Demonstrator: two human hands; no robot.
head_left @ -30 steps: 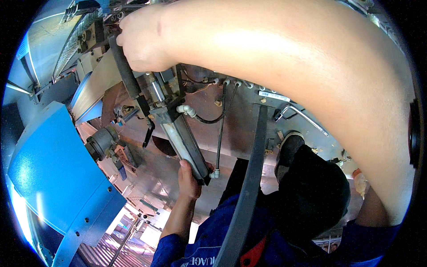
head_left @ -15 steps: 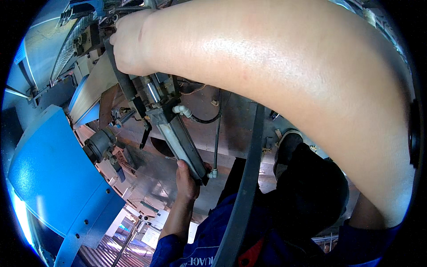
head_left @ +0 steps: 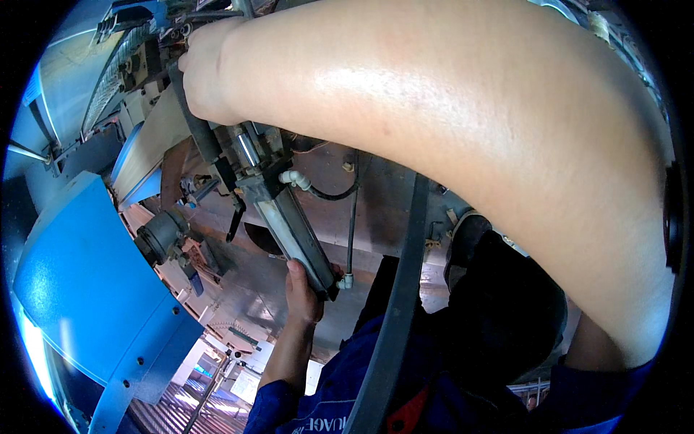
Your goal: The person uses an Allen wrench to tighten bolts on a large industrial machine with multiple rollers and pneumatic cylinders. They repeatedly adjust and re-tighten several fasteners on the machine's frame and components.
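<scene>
My left hand (head_left: 303, 293) is closed round the lower end of a pneumatic cylinder (head_left: 289, 231) with a silver body, pale elbow fittings (head_left: 296, 179) and black hoses (head_left: 352, 231). Above the cylinder, my right hand (head_left: 207, 72) is curled at the upper end of a black rod (head_left: 206, 137), its forearm stretching across the top and right of the view; what its fingers grip is hidden. A chrome shaft (head_left: 248, 148) shows just below that hand. A small black lever (head_left: 235, 220) hangs beside the cylinder.
A large blue machine cover (head_left: 79, 275) fills the left side, with a dark round housing (head_left: 163, 235) beside it. A dark bar (head_left: 390, 333) runs down past my body. My shoe (head_left: 463, 242) and dark-clothed leg show at the lower right.
Since a second ago, my right hand and forearm have shifted slightly up and left, covering more of the fittings behind them. My left hand keeps its hold on the cylinder.
</scene>
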